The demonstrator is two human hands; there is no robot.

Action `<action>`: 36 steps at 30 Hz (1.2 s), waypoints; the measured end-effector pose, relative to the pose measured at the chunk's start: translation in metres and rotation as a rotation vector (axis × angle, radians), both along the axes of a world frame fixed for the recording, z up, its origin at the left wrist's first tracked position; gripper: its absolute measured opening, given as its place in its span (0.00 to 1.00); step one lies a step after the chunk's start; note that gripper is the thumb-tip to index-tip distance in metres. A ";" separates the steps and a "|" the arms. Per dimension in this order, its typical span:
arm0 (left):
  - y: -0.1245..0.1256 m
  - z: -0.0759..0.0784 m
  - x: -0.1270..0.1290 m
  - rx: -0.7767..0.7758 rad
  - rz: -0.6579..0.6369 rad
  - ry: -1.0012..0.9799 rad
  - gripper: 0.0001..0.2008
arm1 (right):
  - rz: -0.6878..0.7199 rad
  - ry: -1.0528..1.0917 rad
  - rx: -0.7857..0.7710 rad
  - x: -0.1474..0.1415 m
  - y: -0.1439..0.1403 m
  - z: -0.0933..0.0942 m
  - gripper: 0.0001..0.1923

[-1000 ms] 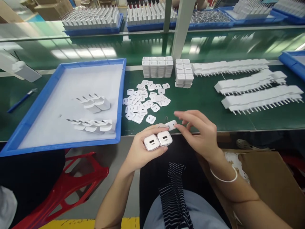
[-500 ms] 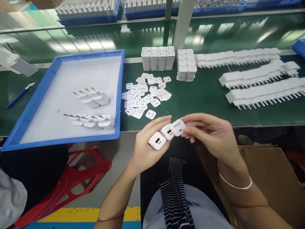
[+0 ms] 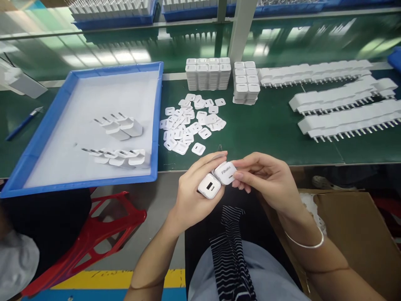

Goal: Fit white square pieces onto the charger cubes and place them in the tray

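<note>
The cap (image 3: 226,172) marked Fibaks lies over the end of one of two chargers (image 3: 209,187), above the person's lap and just off the table's (image 3: 250,146) front edge. Whether it sits flush cannot be told. The covered end is hidden, so a slight turn could leave the cap's slot out of line with the opening beneath.

The left hand (image 3: 191,192) grasps both chargers side by side; squeezed unevenly, one could slide against the other and push the cap askew. The right hand (image 3: 266,179) pinches the cap at its right edge; letting go while it sits crooked could drop it to the lap or floor. A thin strip (image 3: 218,156) shows by the left fingers, too little to identify, and it might slip too.

Farther out, the loose caps (image 3: 184,125) lie jumbled, one near the left fingertips, where a brush of the hand could sweep it about. The tray (image 3: 78,187) reaches past the table's front edge on the left, so a bump there could jolt the chargers lying in it. Behind the loose caps, the stacks (image 3: 208,79) could topple if knocked
</note>
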State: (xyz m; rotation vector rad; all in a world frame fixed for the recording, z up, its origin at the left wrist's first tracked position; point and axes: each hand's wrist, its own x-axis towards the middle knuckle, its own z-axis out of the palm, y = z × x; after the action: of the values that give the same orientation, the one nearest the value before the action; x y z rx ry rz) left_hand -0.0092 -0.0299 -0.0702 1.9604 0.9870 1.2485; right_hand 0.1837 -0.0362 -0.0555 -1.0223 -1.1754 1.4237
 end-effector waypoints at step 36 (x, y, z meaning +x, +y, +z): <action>0.003 -0.004 0.002 0.055 -0.045 0.013 0.24 | 0.060 -0.053 0.009 0.003 0.005 0.000 0.08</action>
State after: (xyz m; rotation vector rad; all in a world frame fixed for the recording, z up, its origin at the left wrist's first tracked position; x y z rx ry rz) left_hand -0.0074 -0.0273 -0.0738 2.0234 0.9186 1.2517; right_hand 0.1870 -0.0309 -0.0556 -1.0316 -1.2588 1.4450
